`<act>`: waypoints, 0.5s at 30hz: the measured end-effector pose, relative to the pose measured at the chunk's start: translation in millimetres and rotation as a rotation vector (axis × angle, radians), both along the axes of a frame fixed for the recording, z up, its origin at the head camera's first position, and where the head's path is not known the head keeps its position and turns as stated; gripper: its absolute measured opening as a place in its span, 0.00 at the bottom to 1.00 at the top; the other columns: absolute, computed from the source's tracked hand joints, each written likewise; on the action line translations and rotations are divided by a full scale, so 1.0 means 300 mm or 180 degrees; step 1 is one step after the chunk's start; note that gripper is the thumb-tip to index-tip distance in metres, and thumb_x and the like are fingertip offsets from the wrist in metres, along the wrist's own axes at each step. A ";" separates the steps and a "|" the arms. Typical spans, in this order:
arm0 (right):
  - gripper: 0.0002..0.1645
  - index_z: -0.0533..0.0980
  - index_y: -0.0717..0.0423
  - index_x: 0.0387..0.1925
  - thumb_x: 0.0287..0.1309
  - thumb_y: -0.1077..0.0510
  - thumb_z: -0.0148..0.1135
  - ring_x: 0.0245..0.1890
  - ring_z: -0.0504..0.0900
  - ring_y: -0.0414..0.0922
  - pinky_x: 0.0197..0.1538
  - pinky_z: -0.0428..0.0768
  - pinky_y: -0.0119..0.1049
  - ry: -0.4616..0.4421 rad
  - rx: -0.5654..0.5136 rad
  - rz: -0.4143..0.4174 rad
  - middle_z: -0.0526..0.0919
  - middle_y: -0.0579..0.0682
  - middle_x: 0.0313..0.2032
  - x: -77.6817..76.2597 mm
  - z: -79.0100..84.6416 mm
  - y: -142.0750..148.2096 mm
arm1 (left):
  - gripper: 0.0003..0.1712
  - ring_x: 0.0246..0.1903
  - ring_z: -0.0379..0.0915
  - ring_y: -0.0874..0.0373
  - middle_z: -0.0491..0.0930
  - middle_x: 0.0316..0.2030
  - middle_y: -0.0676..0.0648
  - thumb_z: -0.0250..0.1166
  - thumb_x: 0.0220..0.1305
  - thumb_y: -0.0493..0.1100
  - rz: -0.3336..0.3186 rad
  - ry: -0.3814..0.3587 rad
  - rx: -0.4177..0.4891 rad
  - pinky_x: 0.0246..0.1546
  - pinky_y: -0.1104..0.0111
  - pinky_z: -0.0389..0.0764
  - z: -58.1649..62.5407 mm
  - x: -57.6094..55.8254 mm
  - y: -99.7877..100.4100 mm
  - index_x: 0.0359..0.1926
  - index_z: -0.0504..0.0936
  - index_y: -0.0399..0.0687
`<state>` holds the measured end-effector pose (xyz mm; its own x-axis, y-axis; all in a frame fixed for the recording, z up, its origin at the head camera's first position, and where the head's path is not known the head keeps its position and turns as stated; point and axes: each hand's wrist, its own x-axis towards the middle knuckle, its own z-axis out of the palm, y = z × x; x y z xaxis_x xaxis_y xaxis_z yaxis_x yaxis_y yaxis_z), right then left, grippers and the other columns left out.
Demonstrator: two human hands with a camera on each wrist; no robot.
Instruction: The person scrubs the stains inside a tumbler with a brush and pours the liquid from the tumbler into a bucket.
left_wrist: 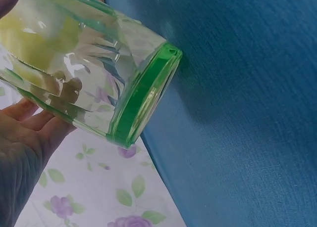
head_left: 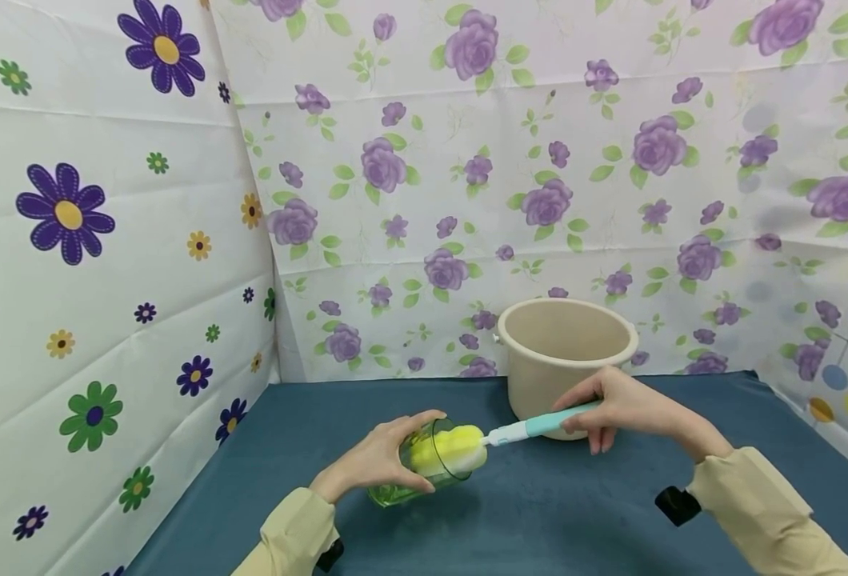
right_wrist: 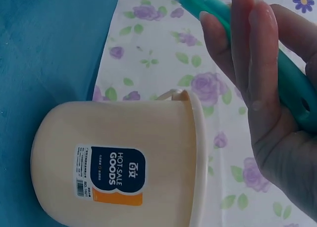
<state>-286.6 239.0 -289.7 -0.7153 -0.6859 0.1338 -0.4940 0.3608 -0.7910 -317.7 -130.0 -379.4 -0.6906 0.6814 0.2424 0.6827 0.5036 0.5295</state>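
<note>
My left hand [head_left: 377, 460] grips a clear green glass [head_left: 388, 494], tilted with its mouth toward the right. In the left wrist view the thick green base of the glass [left_wrist: 143, 96] points toward the blue cloth. A yellow and white sponge head [head_left: 460, 450] of a bottle brush sits partly inside the mouth. My right hand [head_left: 622, 410] holds the brush's teal handle [head_left: 550, 422], which runs right from the sponge. In the right wrist view the fingers [right_wrist: 262, 54] wrap that handle, while the sponge end lies outside that view.
A beige bucket [head_left: 521, 384] with a label [right_wrist: 118, 175] stands at the back of the blue cloth [head_left: 539, 512], just behind my right hand. Flowered sheets [head_left: 424, 200] hang behind and at both sides.
</note>
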 end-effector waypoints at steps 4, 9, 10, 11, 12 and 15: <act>0.17 0.76 0.67 0.47 0.57 0.60 0.60 0.15 0.78 0.52 0.19 0.74 0.50 -0.0018 -0.0020 0.0103 0.80 0.57 0.21 0.002 -0.001 0.004 | 0.51 0.41 0.66 0.60 0.69 0.46 0.57 0.70 0.42 0.63 -0.0053 0.0054 -0.0015 0.38 0.59 0.70 -0.001 -0.002 0.003 0.66 0.54 0.72; 0.19 0.74 0.71 0.48 0.57 0.62 0.59 0.16 0.79 0.52 0.19 0.75 0.49 -0.0012 -0.0103 0.0130 0.81 0.57 0.23 0.007 0.004 0.010 | 0.51 0.44 0.66 0.59 0.69 0.48 0.55 0.70 0.41 0.64 -0.0048 0.0038 -0.0012 0.38 0.59 0.70 -0.003 -0.004 0.006 0.66 0.54 0.73; 0.20 0.74 0.72 0.48 0.57 0.62 0.59 0.16 0.79 0.53 0.20 0.74 0.50 -0.0012 -0.0121 0.0123 0.81 0.57 0.25 0.008 0.006 0.012 | 0.51 0.44 0.66 0.59 0.69 0.49 0.55 0.70 0.41 0.64 -0.0044 0.0030 -0.0011 0.39 0.58 0.70 -0.003 -0.005 0.006 0.66 0.54 0.73; 0.20 0.73 0.72 0.48 0.57 0.62 0.59 0.16 0.79 0.53 0.20 0.75 0.49 -0.0014 -0.0136 0.0108 0.82 0.58 0.26 0.008 0.008 0.014 | 0.51 0.46 0.66 0.58 0.68 0.50 0.55 0.70 0.41 0.64 -0.0034 0.0023 -0.0012 0.39 0.58 0.70 -0.004 -0.005 0.006 0.66 0.53 0.74; 0.20 0.73 0.71 0.49 0.57 0.62 0.59 0.17 0.78 0.54 0.20 0.75 0.49 -0.0017 -0.0148 0.0089 0.82 0.58 0.27 0.009 0.011 0.016 | 0.52 0.47 0.66 0.57 0.68 0.51 0.54 0.70 0.41 0.64 -0.0021 0.0017 -0.0014 0.40 0.57 0.70 -0.003 -0.005 0.006 0.66 0.53 0.74; 0.19 0.74 0.70 0.49 0.57 0.62 0.59 0.17 0.78 0.57 0.21 0.75 0.48 0.0011 -0.0152 0.0018 0.82 0.58 0.29 0.008 0.018 0.024 | 0.52 0.51 0.64 0.55 0.66 0.55 0.54 0.70 0.40 0.64 -0.0002 -0.0035 -0.0003 0.42 0.54 0.68 -0.001 -0.005 0.004 0.66 0.53 0.75</act>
